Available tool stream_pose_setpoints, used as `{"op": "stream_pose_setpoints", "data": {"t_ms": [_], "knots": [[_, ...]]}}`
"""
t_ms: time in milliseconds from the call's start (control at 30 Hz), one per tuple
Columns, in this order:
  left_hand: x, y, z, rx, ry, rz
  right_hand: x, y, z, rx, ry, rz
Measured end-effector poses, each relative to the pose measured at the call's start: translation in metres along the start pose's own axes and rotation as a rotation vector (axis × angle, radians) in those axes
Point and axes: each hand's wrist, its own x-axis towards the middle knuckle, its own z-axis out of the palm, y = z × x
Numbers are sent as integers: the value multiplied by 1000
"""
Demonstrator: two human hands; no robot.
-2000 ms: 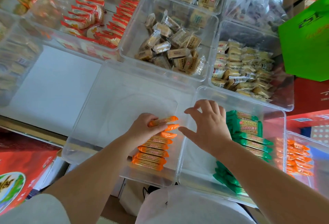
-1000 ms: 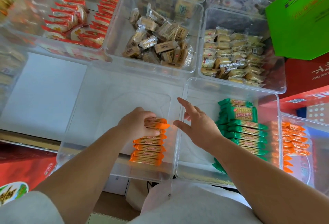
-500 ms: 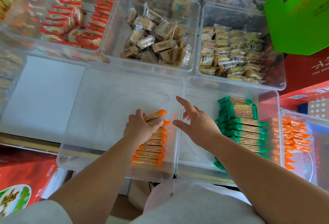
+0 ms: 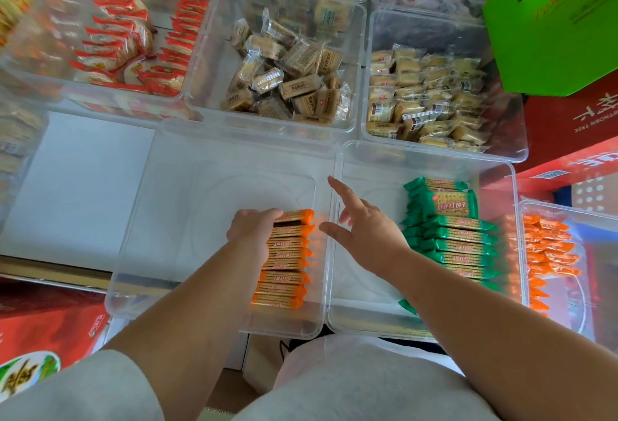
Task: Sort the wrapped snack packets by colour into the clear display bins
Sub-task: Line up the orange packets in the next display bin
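Orange wrappers catch the eye nearest: a tidy row of orange packets [image 4: 284, 267] lies at six o'clock, along the right wall of the left clear bin [image 4: 200, 220]. The left grip [image 4: 254, 233] has its fingers curled over the farthest packet [image 4: 296, 216]. That one was tilted up a moment ago and now sits flat at the row's far end, so I'd call it one more orange packet sorted. The right grip [image 4: 371, 233] still hovers, fingers spread and holding nothing, above the wall shared with the right clear bin [image 4: 378, 173], where green packets [image 4: 458, 243] are stacked toward four o'clock. Spare orange packets [image 4: 548, 247] fill a side bin [image 4: 598, 253] at three. Farther off, the far bins [image 4: 267, 128] hold red packets [image 4: 127, 43] at ten, tan packets [image 4: 287, 79] at twelve and pale yellow packets [image 4: 428, 99] at two.
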Motion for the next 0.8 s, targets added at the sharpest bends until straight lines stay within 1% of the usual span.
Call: {"op": "stream_pose_setpoints", "data": {"t_ms": [167, 233, 267, 300, 367, 400, 433, 467, 533, 600, 667, 700, 733, 767, 800], "knots": [[-8, -4, 2, 125, -71, 2, 0, 0, 2, 8, 9, 16], [-6, -3, 4, 200, -64, 89, -1, 0, 2, 8, 11, 21], [-7, 0, 5, 318, -42, 170, -1, -1, 2, 6, 13, 21], [-9, 3, 7, 489, -2, 262, -1, -1, 2, 2, 16, 18], [-12, 4, 14, 819, 136, 486, -1, -3, 2, -8, 17, 11], [-13, 4, 18, 913, 152, 615, 0, -3, 2, -14, 16, 10], [-14, 3, 21, 977, 109, 729, 0, -3, 2, -19, 16, 11], [-13, 1, 22, 1000, 26, 802, 1, -3, 2, -25, 14, 15], [-6, -2, 21, 1010, -124, 849, 1, -2, 3, -39, 5, 23], [-1, 0, 15, 1062, -223, 883, 2, -1, 4, -45, 2, 26], [1, 3, 11, 1148, -300, 959, 1, -1, 4, -45, 6, 30], [2, 3, 9, 1163, -328, 979, 1, -1, 4, -47, 10, 32], [3, 2, 8, 1130, -342, 979, 1, -2, 3, -51, 12, 33], [4, 1, 7, 1034, -326, 967, 1, -2, 3, -57, 13, 35], [4, 0, 7, 897, -263, 943, 1, -2, 2, -62, 14, 38]]}}
